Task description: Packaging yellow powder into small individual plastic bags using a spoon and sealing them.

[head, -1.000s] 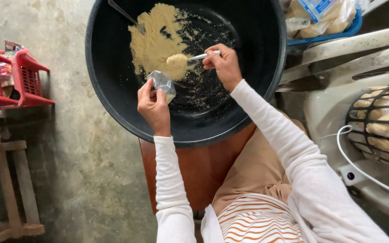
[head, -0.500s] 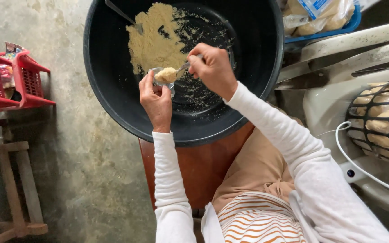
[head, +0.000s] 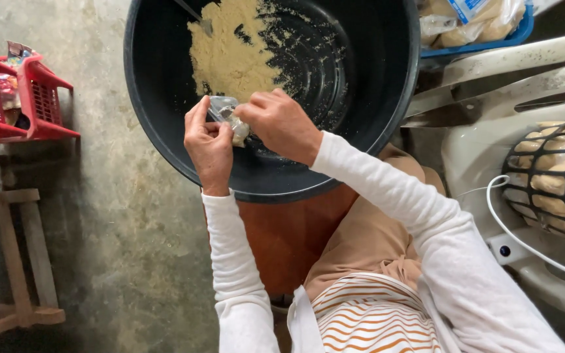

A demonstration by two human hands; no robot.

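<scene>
Now left hand (head: 209,147) pinches a small clear plastic bag (head: 222,108) over the round black tub (head: 387,98); right hand (head: 281,124), fingers closed, has moved onto it. Grainy tan powder (head: 230,55) behind.

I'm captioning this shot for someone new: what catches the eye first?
The big black tub at top centre, with tan powder heaped in its far left. Over its near rim, the left hand holds a small clear bag while the right hand fills it.
</scene>
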